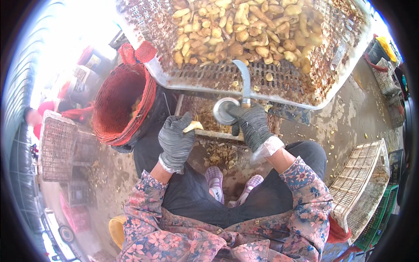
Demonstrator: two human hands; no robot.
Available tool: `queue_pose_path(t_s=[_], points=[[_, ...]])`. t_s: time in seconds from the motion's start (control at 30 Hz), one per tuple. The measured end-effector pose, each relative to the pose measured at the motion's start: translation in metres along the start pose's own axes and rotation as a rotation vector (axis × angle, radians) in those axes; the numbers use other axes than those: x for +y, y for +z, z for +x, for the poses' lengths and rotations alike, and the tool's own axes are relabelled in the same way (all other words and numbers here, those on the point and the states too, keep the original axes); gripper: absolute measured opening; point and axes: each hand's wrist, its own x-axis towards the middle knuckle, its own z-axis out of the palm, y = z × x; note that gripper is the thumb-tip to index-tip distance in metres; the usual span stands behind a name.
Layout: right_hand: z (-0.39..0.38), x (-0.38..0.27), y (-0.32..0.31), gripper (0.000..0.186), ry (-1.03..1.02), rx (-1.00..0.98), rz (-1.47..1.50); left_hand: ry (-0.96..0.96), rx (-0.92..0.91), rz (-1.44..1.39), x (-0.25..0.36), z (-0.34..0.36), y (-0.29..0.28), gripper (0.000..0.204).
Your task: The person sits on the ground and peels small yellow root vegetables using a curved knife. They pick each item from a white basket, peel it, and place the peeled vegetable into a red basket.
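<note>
In the head view, apparently trimming a root (193,126), with knife (245,83) clear of it; seems to call for bringing both together. Pinching the root in the left grip (176,140), protruding rightward; clasping the knife in the right grip (254,125), beside a round metal piece (224,112). Beyond both, heaped roots (244,32) in a tray (209,78).
</note>
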Motion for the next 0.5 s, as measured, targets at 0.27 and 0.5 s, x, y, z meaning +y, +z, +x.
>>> queue_pose_path(t_s=[0.27, 0.5], points=[[0.003, 0.004, -0.003, 0.02, 0.036, -0.115, 0.072, 0.045, 0.015, 0.095, -0.014, 0.006, -0.012, 0.033], [0.024, 0.035, -0.063, 0.014, 0.042, 0.024, 0.026, -0.127, 0.119, 0.805, -0.068, 0.078, -0.109, 0.044]])
